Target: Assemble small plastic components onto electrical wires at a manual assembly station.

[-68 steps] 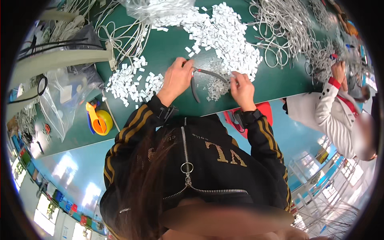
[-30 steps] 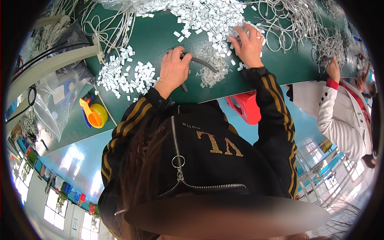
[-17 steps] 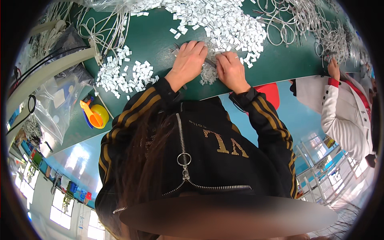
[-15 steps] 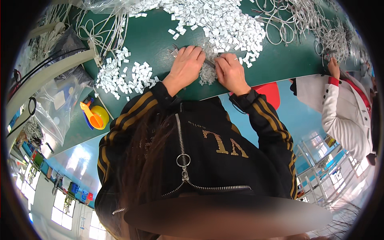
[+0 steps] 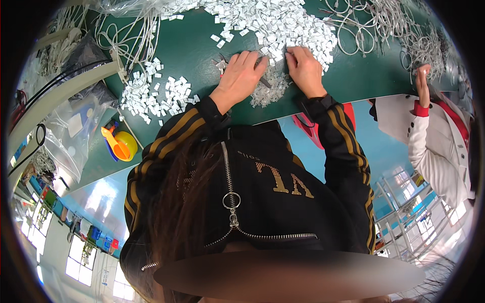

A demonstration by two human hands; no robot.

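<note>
My left hand [image 5: 236, 78] is closed, fingers curled down over the bench beside a dark grey strip-like tool [image 5: 264, 82]. What it grips is mostly hidden under the fingers. A small red-and-silver piece [image 5: 221, 65] shows at its left. My right hand [image 5: 306, 72] rests at the near edge of a large pile of small white rectangular pieces [image 5: 275, 22], fingertips bent down among them; whether a piece is pinched cannot be made out. Between and below both hands lies a heap of small clear-grey bits [image 5: 270, 92].
A smaller group of white pieces [image 5: 174, 96] lies left on the green bench [image 5: 194, 58]. Grey cables [image 5: 356, 38] are heaped at the far right, more [image 5: 131, 33] far left. An orange scoop [image 5: 120, 149] sits lower left. Another person's hand [image 5: 422, 86] is at the right.
My right hand has left the grey tool and moved up and right to the white pile. My left hand has shifted slightly, still by the tool. The other person's hand has lifted its fingers.
</note>
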